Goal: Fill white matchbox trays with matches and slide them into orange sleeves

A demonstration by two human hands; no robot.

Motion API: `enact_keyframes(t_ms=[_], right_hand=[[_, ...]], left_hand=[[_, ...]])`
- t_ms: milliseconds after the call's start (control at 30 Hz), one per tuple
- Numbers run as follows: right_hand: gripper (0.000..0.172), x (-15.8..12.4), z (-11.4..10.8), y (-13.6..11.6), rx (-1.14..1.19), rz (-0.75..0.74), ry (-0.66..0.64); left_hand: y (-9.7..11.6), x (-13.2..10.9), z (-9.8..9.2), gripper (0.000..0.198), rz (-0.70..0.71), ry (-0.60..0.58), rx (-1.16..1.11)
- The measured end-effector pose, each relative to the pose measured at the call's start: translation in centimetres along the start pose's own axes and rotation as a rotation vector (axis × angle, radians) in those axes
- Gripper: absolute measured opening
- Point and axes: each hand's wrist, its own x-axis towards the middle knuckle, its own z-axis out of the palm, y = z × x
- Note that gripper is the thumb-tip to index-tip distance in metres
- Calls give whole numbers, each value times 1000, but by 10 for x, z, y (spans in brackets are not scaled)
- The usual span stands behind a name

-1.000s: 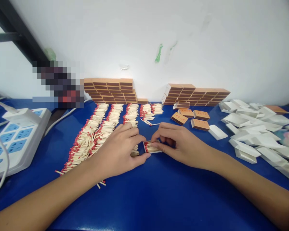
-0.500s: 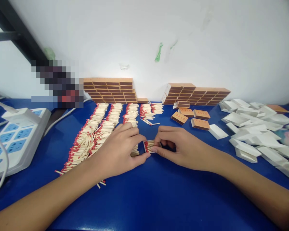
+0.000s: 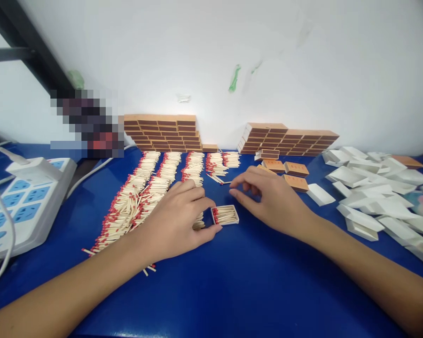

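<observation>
A small white matchbox tray (image 3: 234, 208) filled with red-headed matches (image 3: 226, 215) lies on the blue table. My left hand (image 3: 183, 213) grips its left end between thumb and forefinger. Up and to the right of the tray hovers my right hand (image 3: 264, 199), fingers curved, thumb apart from the forefinger, holding nothing. It partly covers one of the orange matchbox sleeves (image 3: 296, 183). Loose match piles (image 3: 137, 197) stretch in rows beside and behind my left hand, and a few stray matches (image 3: 216, 179) lie behind the tray.
Stacked matchboxes (image 3: 164, 134) stand against the wall at the back left, with another stack (image 3: 289, 139) at the back right. Many white trays (image 3: 380, 188) are heaped on the right. A white power strip (image 3: 24, 202) with cables sits at the left edge.
My right hand has let go of the tray's right end and moved up and to the right, towards the orange sleeves. My left hand stays at the tray's left end.
</observation>
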Motion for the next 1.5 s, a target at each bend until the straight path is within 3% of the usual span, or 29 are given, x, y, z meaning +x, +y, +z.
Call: enact_keyframes(t_ms=[67, 200, 400, 600, 733, 900, 1167, 1500], right_hand=[[14, 5, 3, 13, -74, 11, 37], [12, 13, 7, 28, -139, -7, -20], [17, 16, 6, 14, -70, 28, -53], [15, 26, 25, -1, 13, 23, 31], [4, 30, 35, 3, 49, -20, 64], [10, 28, 38, 9, 42, -95, 82], [4, 30, 38, 10, 63, -75, 104], [10, 30, 39, 12, 48, -55, 125]], left_hand=[[0, 0, 0, 29, 6, -1, -2], [0, 0, 0, 28, 11, 4, 1], [1, 1, -1, 27, 24, 11, -5], [3, 0, -1, 27, 16, 4, 2], [2, 0, 0, 26, 23, 4, -1], [2, 0, -1, 27, 9, 4, -3], [2, 0, 0, 26, 22, 15, 7], [1, -1, 0, 27, 17, 13, 3]])
